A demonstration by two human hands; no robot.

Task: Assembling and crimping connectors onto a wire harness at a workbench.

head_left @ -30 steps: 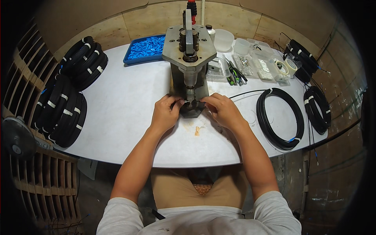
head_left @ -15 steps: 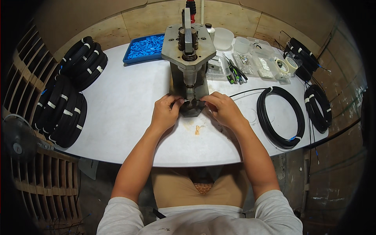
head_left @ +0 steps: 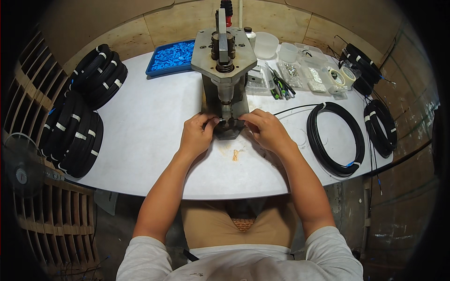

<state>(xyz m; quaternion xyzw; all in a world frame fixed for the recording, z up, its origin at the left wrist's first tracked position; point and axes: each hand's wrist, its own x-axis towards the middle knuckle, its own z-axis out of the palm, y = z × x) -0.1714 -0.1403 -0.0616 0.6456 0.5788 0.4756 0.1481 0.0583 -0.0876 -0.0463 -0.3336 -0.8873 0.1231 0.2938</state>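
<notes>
A grey metal crimping press (head_left: 222,61) stands at the middle of the white table, its punch (head_left: 226,100) hanging over the base. My left hand (head_left: 198,131) is at the left of the base, thumb and forefinger pinched on a tiny light-coloured piece whose kind I cannot make out. Across from it, my right hand (head_left: 265,127) has its fingers closed at the base's right side, around the end of a black cable. This cable (head_left: 295,109) runs from behind that hand to a coil of black cable (head_left: 335,139) on the right.
Bundled black coils (head_left: 77,133) are stacked at the left edge; more coils (head_left: 379,129) lie far right. Behind the press stand a blue tray (head_left: 171,58) of small blue parts, pliers (head_left: 281,86), clear boxes (head_left: 313,77) and tape rolls (head_left: 342,77). A fan (head_left: 23,168) is at far left.
The whole view has shifted very slightly. Both hands keep their places and grips at the press base.
</notes>
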